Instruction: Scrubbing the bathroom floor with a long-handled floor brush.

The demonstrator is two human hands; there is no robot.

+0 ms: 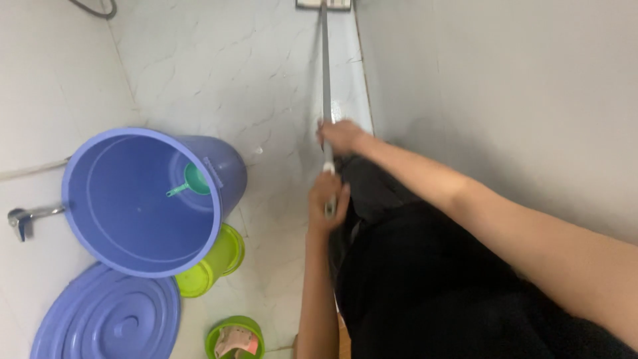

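Grey metal, the mop handle (326,73) runs up the white tiled floor (239,73) beside the wall (505,73) to the flat mop head (323,4) at the far edge. The right hand (340,135) grips it higher up, the left hand (327,201) lower down, fingers of both clenched round it. Keeping the head flat and strokes parallel to the wall seems best, clear of the blue bucket (143,199), its lid (106,318) and green bowls (212,262).

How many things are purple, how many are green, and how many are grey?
Purple: 2, the bucket and its lid.
Green: 3, the scoop, the bowl, the small tub.
Grey: 2, the mop handle, the wall tap.
Total: 7.
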